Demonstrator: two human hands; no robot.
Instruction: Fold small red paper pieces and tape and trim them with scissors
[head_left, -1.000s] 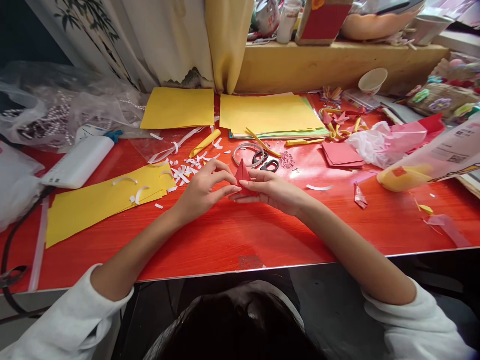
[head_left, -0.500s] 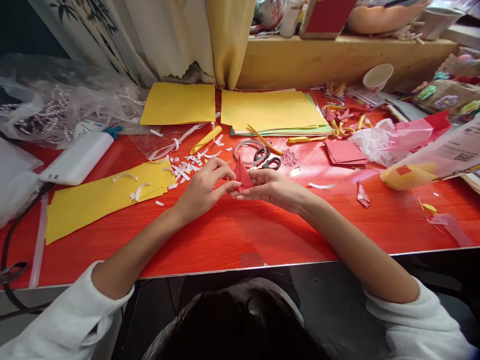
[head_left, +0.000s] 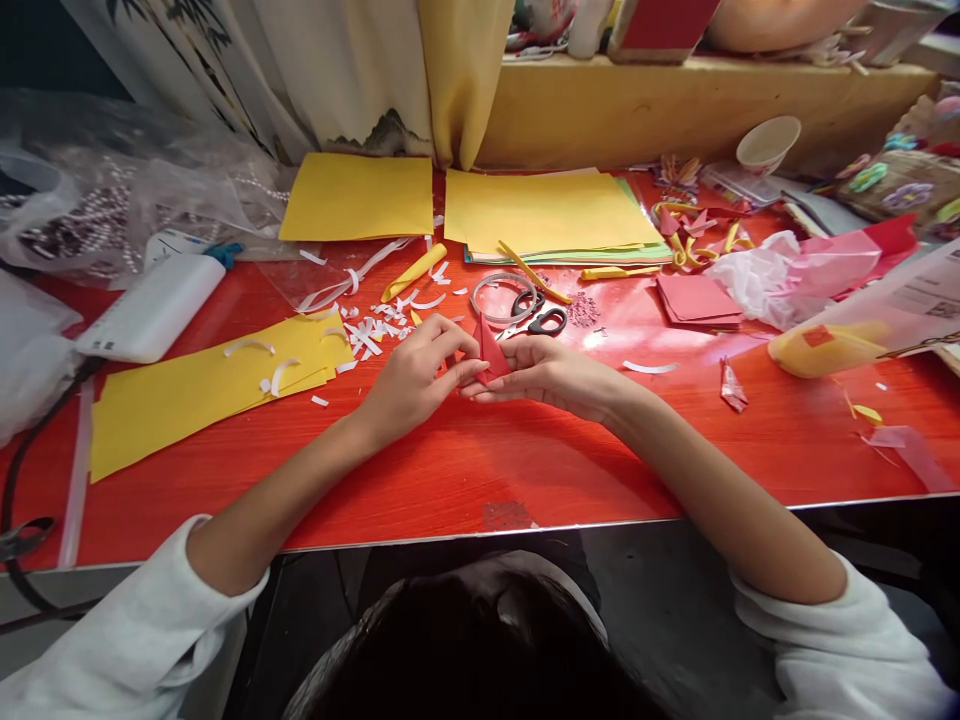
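Between my two hands is a small folded red paper [head_left: 491, 350], its pointed tip facing away from me. My left hand [head_left: 424, 370] pinches its left side between thumb and fingers. From the right, my right hand [head_left: 559, 375] grips the lower right side, thumb on top and fingers underneath. Just beyond the paper lie black-handled scissors [head_left: 546, 320] and a roll of clear tape [head_left: 504, 298]. The fingers cover the lower part of the folded paper.
Yellow strips [head_left: 217, 385] and white paper scraps [head_left: 371, 335] lie left. Stacked coloured sheets [head_left: 547, 215] are at the back, with another yellow sheet [head_left: 360, 198] beside them. Red paper squares [head_left: 697, 300], a paper cup [head_left: 769, 145] and a plastic bag [head_left: 862, 330] stand right. A white power bank [head_left: 154, 305] is far left.
The view has shifted slightly, so the table things sit a little higher. Both hands keep their hold on the folded red paper, with hardly any change in the fingers.
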